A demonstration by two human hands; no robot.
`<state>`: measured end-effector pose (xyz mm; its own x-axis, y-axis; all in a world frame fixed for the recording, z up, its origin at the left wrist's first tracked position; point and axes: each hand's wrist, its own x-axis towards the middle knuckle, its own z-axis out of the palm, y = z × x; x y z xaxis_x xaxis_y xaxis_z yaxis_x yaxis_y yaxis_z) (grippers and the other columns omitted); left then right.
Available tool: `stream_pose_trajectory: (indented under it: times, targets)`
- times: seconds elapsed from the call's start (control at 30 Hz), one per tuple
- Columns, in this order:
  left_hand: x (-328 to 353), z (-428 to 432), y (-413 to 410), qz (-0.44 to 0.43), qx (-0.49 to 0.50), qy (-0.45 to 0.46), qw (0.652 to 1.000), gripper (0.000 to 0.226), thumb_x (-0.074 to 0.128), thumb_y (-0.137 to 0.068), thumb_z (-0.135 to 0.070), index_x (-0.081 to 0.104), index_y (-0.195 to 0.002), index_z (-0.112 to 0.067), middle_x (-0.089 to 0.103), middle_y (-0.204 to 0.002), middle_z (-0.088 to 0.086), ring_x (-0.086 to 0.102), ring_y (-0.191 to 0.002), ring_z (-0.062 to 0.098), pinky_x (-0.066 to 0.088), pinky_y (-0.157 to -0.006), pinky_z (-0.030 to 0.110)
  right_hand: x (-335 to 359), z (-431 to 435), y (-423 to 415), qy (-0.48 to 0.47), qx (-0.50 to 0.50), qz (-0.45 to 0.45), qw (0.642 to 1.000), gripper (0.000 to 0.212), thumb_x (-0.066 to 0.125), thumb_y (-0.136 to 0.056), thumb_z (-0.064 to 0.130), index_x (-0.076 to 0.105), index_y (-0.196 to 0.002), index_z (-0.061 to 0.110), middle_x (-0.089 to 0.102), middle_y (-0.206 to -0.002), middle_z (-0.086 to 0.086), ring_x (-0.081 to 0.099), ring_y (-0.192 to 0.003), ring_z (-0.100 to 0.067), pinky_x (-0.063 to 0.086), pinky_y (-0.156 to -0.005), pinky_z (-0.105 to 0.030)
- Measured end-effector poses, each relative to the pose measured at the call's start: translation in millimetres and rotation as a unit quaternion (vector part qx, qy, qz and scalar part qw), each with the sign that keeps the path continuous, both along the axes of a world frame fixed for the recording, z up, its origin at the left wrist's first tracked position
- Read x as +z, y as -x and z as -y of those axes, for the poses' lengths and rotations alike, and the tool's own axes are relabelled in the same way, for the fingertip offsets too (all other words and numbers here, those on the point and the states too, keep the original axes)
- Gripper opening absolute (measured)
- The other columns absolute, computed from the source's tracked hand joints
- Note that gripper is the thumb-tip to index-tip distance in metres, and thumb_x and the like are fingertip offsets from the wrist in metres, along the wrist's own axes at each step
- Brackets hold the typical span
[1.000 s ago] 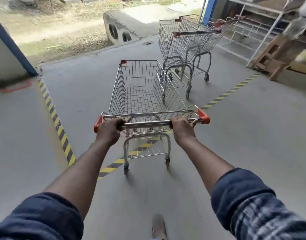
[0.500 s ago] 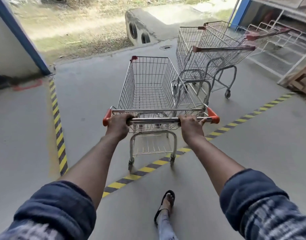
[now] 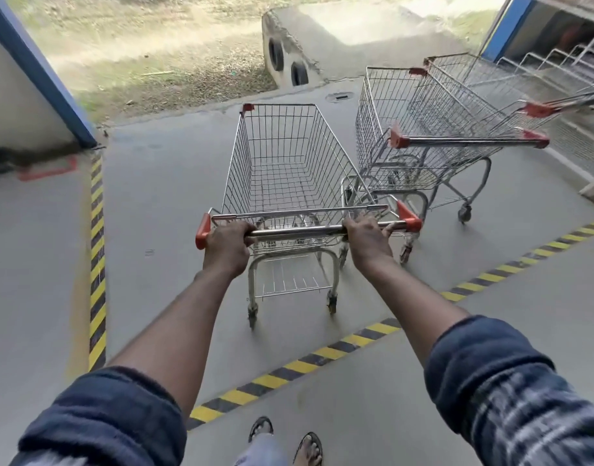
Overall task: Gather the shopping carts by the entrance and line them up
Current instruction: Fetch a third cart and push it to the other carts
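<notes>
A wire shopping cart (image 3: 282, 163) with orange handle caps stands on the concrete floor straight ahead of me. My left hand (image 3: 227, 245) grips its metal handle bar near the left cap. My right hand (image 3: 366, 238) holds the same bar toward the right cap, fingers curled over it. Two more carts (image 3: 433, 129) sit nested together at the right, angled away, their handles pointing right. The front right corner of my cart is close beside the nearer nested cart's frame.
Yellow-black floor tape (image 3: 97, 257) runs along the left, and another strip (image 3: 322, 354) crosses under the cart. A blue-edged wall (image 3: 36, 72) stands left. A concrete block (image 3: 289, 58) and grass lie ahead; white racks (image 3: 565, 65) are at far right. My sandalled feet (image 3: 285, 438) show below.
The cart has rolled forward over the diagonal tape strip, and the nested carts now sit closer on the right. Both hands keep their hold on the handle.
</notes>
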<state>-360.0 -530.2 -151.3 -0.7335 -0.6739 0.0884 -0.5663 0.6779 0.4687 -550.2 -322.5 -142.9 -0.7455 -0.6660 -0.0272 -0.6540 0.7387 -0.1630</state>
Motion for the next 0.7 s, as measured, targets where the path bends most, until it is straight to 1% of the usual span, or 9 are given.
stream_pose_trajectory:
  times: [0.07,0.17,0.27,0.33,0.4,0.53,0.63,0.7]
  targets:
    - [-1,16,20,-0.008,0.009,0.005,1.000,0.023,0.059,-0.092,-0.010,0.070,-0.106,-0.024,0.072,-0.096,-0.002,0.063,-0.097,0.027,0.043,-0.088,0.039,1,20,25,0.005,0.009,0.000,1.000,0.028,0.052,-0.095,-0.001,0.060,-0.114,0.018,0.061,-0.118,-0.011,0.049,-0.123,-0.035,0.038,-0.100,-0.071]
    - [-3,45,50,-0.016,0.021,0.000,1.000,0.029,0.059,-0.089,-0.006,0.071,-0.107,-0.026,0.072,-0.093,-0.004,0.063,-0.095,0.027,0.046,-0.089,0.040,0,56,61,0.009,0.029,0.006,1.000,0.028,0.053,-0.096,0.000,0.061,-0.116,0.018,0.061,-0.113,-0.011,0.050,-0.119,-0.034,0.041,-0.099,-0.068]
    - [-5,79,80,-0.028,0.045,0.000,0.999,0.029,0.061,-0.090,-0.007,0.071,-0.107,-0.028,0.071,-0.094,-0.005,0.061,-0.095,0.026,0.045,-0.092,0.040,-1,95,97,0.017,0.039,0.000,0.999,0.023,0.052,-0.099,0.005,0.062,-0.113,0.020,0.060,-0.109,-0.008,0.051,-0.117,-0.030,0.037,-0.103,-0.069]
    - [-9,102,100,-0.038,0.061,0.005,0.997,0.030,0.060,-0.090,-0.007,0.071,-0.107,-0.029,0.071,-0.095,-0.004,0.061,-0.096,0.026,0.045,-0.093,0.040,-1,123,119,0.022,0.046,0.000,0.999,0.018,0.052,-0.100,0.010,0.062,-0.112,0.021,0.060,-0.110,-0.007,0.052,-0.117,-0.030,0.042,-0.100,-0.063]
    - [-12,124,120,-0.041,0.079,0.005,0.996,0.031,0.060,-0.090,-0.007,0.070,-0.109,-0.029,0.070,-0.096,-0.003,0.060,-0.097,0.026,0.042,-0.092,0.039,1,152,142,0.014,0.059,0.010,0.998,0.017,0.053,-0.100,0.015,0.062,-0.113,0.022,0.060,-0.113,-0.007,0.051,-0.118,-0.029,0.044,-0.098,-0.059]
    - [-11,155,161,-0.028,0.104,-0.005,0.994,0.040,0.058,-0.087,-0.001,0.069,-0.113,-0.029,0.071,-0.099,-0.006,0.058,-0.102,0.027,0.035,-0.088,0.036,5,200,193,-0.008,0.066,0.019,0.998,0.018,0.057,-0.099,0.018,0.064,-0.114,0.023,0.061,-0.110,-0.006,0.055,-0.115,-0.029,0.038,-0.104,-0.065]
    - [-11,173,189,-0.035,0.108,-0.038,0.993,0.043,0.056,-0.085,0.000,0.066,-0.115,-0.028,0.071,-0.102,-0.004,0.055,-0.105,0.026,0.036,-0.090,0.037,6,230,227,-0.006,0.061,0.026,0.998,0.021,0.058,-0.098,0.019,0.064,-0.117,0.025,0.059,-0.111,-0.007,0.055,-0.113,-0.030,0.044,-0.100,-0.062]
    - [-12,183,204,-0.030,0.112,-0.043,0.992,0.041,0.054,-0.087,-0.002,0.064,-0.118,-0.028,0.068,-0.106,-0.003,0.052,-0.107,0.026,0.032,-0.091,0.035,5,247,245,0.003,0.055,0.035,0.998,0.022,0.058,-0.097,0.020,0.062,-0.117,0.028,0.058,-0.115,-0.005,0.054,-0.115,-0.029,0.045,-0.098,-0.060]
